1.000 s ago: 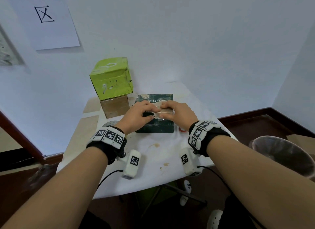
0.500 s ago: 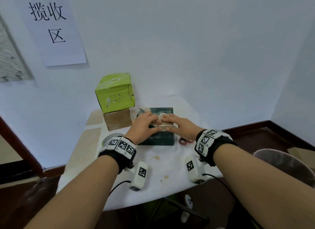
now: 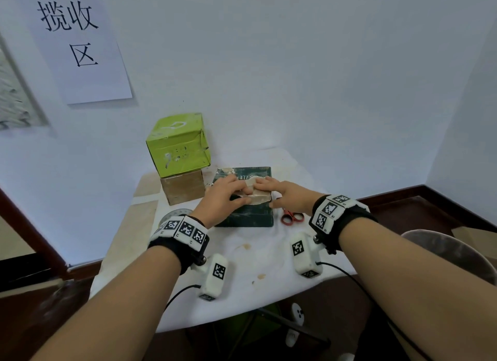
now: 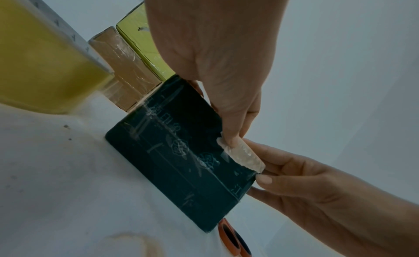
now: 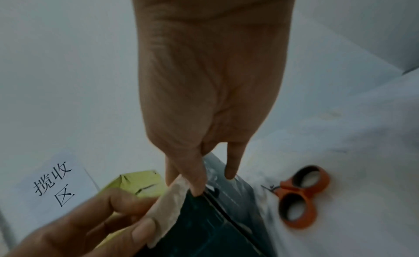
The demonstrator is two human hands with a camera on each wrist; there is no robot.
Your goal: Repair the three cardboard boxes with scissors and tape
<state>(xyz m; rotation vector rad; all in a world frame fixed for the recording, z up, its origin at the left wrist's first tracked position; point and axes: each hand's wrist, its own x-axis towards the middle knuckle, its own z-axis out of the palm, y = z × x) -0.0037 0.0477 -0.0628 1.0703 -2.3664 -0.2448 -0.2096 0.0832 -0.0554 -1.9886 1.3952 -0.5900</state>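
Note:
A flat dark green box (image 3: 243,218) lies on the white table (image 3: 255,264), with a beige tape strip (image 3: 258,196) across its top near the right edge. My left hand (image 3: 239,194) lies over the box and its fingers press the strip's left part (image 4: 242,155). My right hand (image 3: 269,191) presses the strip's right end with straight fingers, and its thumb sits at the box's near edge (image 5: 215,225). A light green box (image 3: 177,144) stands on a brown taped box (image 3: 183,186) at the back left. Orange-handled scissors (image 3: 291,217) lie just right of the dark box.
A tape roll (image 3: 172,215) lies on the table, half hidden behind my left wrist. A paper sign (image 3: 80,46) hangs on the wall. A round bin (image 3: 443,250) stands on the floor at the right, past the table's edge.
Both hands have stayed on the dark box, pressing the strip. The head view has tilted upward, and my right wrist has shifted enough to uncover the scissors.

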